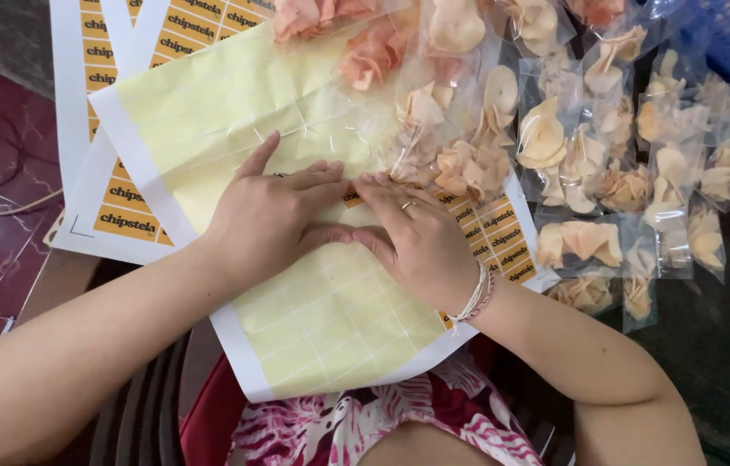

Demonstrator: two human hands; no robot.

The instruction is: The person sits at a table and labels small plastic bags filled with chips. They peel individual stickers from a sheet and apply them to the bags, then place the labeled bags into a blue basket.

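Sheets first: we note a pale yellow sticker sheet [296, 285], mostly peeled, lying across the lap, over further orange label sheets [123, 207] at far left. Clear bags of pale chips [589, 164] crowd the far right. Left hand [266, 216] lies flat on the sheet, fingers extended. Right hand [416, 242], with ring and bracelet, meets it at centre, fingers curled over an orange sticker [352, 197]; we cannot tell whether they pinch it.
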